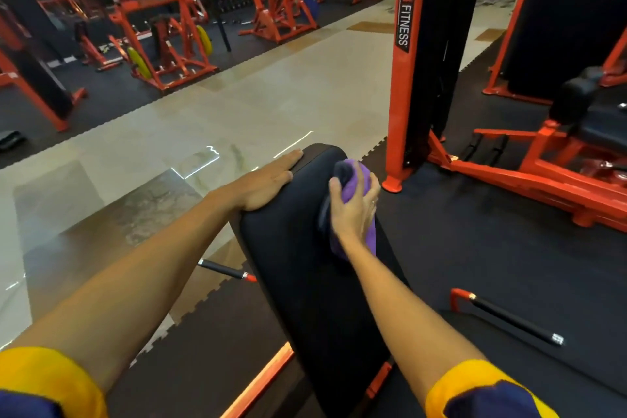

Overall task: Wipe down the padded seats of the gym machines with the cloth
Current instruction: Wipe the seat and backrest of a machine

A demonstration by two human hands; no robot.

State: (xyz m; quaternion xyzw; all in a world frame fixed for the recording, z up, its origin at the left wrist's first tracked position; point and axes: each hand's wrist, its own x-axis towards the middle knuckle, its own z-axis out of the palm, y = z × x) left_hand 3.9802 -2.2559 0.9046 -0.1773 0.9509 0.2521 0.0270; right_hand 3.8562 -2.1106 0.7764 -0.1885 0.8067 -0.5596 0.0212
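Two hands are working the pad (305,275): left hand (268,181) is bracing its left edge, fingers flat. Right hand (353,210) is gripping the cloth (359,174); overlapping strokes advised.

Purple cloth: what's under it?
The black padded seat; the right hand grips the purple cloth against it. The patch directly beneath is covered, so its state is unseen.

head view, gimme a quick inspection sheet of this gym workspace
surface: long black padded seat, no marks visible
job's things: bunched purple cloth on the pad's far right part
clutter: nothing seen
hands: left hand flat on the pad's left edge; right hand grips the cloth
cables: nothing seen
surroundings: orange machine frames, yellow weight plates, black rubber mats, beige tiled aisle
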